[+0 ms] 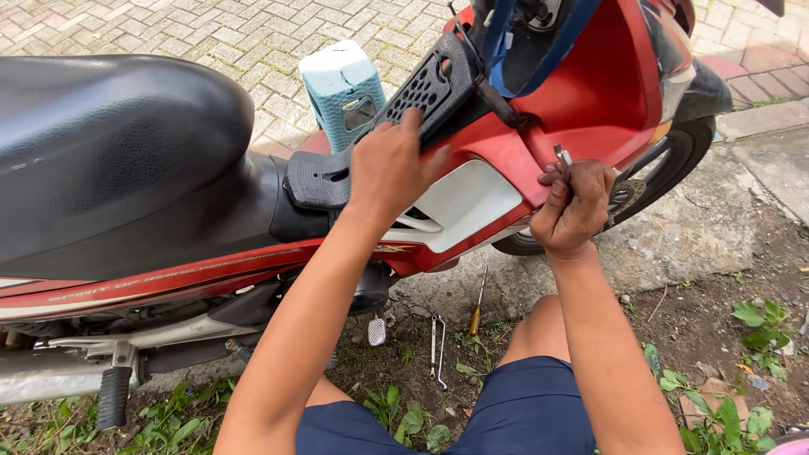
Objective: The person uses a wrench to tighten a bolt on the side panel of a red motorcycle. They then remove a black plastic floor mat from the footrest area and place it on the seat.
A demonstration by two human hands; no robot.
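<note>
A red motorcycle (581, 93) with a black seat (109, 143) stands side-on in front of me. My left hand (389, 167) rests flat on the black perforated centre cover (421, 88) between seat and steering column, fingers spread over its lower edge. My right hand (573, 206) is closed around a small metal tool (563, 155) whose tip points up at the red side fairing, just beside the white panel (459, 202). My knees and dark blue shorts (522, 413) show below.
On the ground under the bike lie a screwdriver with an orange handle (478, 307) and two slim wrenches (437, 350). A teal plastic stool (344, 91) stands beyond the bike on brick paving. The front wheel (661, 173) is at right; weeds grow around.
</note>
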